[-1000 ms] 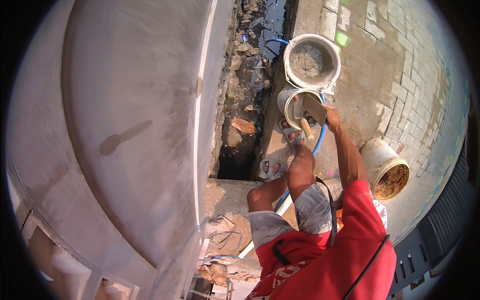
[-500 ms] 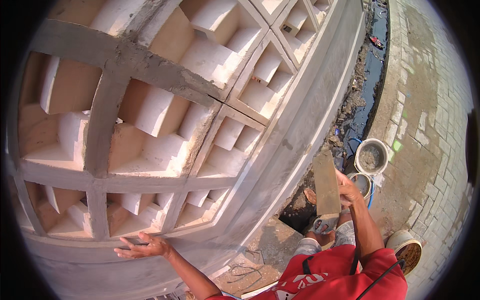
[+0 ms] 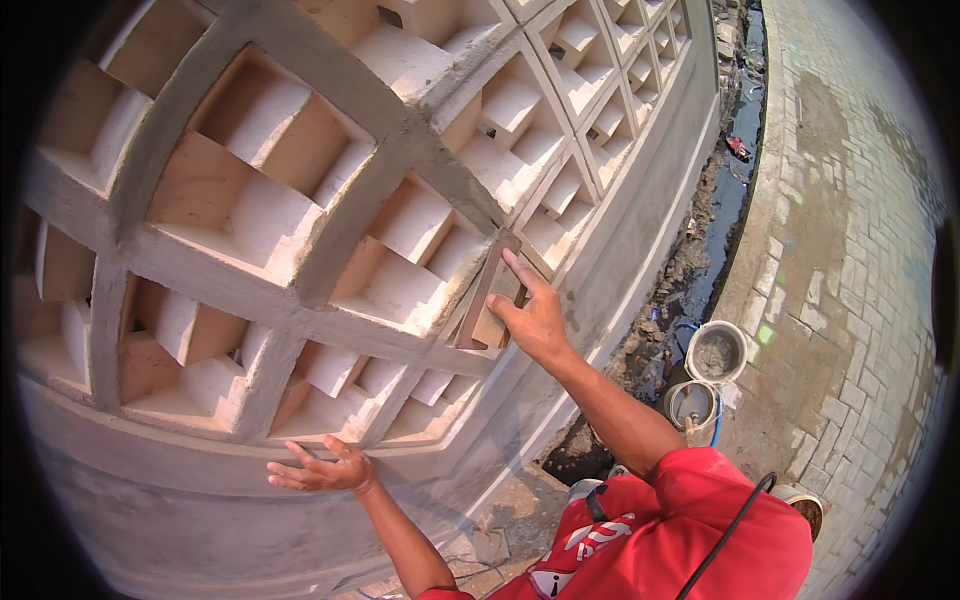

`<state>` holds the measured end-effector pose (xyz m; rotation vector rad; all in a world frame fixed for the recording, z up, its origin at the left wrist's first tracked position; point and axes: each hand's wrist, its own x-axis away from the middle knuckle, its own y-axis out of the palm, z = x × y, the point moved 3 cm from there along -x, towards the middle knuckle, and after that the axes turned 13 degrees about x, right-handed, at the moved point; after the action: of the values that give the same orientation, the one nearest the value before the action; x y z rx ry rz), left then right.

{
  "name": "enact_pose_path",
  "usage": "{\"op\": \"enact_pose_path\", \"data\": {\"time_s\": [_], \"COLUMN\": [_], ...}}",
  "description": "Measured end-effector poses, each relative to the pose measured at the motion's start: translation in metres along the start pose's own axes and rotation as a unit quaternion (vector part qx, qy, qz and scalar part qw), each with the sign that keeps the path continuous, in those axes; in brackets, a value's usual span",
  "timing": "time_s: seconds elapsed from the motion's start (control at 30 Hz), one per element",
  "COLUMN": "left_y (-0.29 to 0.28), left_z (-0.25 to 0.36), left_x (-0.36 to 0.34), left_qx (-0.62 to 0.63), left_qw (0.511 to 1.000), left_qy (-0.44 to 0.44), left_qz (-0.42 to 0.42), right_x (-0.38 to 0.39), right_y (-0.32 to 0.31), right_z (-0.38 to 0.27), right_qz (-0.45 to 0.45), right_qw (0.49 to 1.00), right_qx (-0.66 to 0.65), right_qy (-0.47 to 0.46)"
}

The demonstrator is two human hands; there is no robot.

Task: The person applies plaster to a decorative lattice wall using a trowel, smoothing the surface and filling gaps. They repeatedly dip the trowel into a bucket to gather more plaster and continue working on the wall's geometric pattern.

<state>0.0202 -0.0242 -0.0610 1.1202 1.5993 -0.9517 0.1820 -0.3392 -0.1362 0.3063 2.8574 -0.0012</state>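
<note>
A wall of pale ventilation blocks (image 3: 400, 305) fills the left and centre, its square openings framed by grey mortared ribs (image 3: 345, 235). Against an upright rib in the middle, my right hand (image 3: 535, 315) grips a narrow rectangular wooden float (image 3: 484, 295), seen nearly edge-on. The index finger lies stretched along the float, and the thumb is bent at its near side. Its face towards the wall is hidden. Lower left, my left hand (image 3: 322, 468) is raised beside the wall's lower ledge with fingers spread and nothing in them; whether it touches the ledge I cannot tell.
Right of the wall runs a ditch (image 3: 735, 205) with dark water and rubble. Two buckets, one with grey mix (image 3: 716, 352) and one with a tool in it (image 3: 692, 405), stand beside it. Another bucket (image 3: 805, 508) is partly behind my shoulder. Paving (image 3: 850, 300) lies farther right.
My right hand has brought the float from beside the buckets up and left onto the wall's rib. The view has shifted along the wall; my left hand stays spread near the ledge.
</note>
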Motion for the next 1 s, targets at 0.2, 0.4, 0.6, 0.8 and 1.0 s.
{"op": "enact_pose_path", "data": {"time_s": [0.2,0.4,0.6,0.8,1.0], "left_y": [-0.003,-0.006,-0.002,-0.002,-0.001], "left_z": [0.000,-0.003,-0.004,-0.003,0.000], "left_x": [-0.001,0.002,0.004,0.004,0.001], "left_qx": [0.003,-0.004,0.007,-0.001,0.007], "left_qw": [1.000,1.000,0.999,0.999,0.999], "left_qy": [0.001,-0.011,-0.023,-0.025,-0.031], "left_qz": [0.000,-0.009,-0.029,-0.023,-0.016], "right_x": [-0.004,-0.006,-0.077,-0.116,-0.137], "right_y": [0.013,-0.049,-0.083,-0.077,-0.073], "right_z": [-0.006,0.010,0.039,0.014,-0.010], "right_qz": [0.059,-0.024,-0.077,-0.111,-0.121], "right_qw": [0.997,0.969,0.786,0.680,0.621], "right_qx": [0.018,0.162,0.394,0.434,0.466], "right_qy": [-0.036,-0.183,-0.471,-0.580,-0.619]}}
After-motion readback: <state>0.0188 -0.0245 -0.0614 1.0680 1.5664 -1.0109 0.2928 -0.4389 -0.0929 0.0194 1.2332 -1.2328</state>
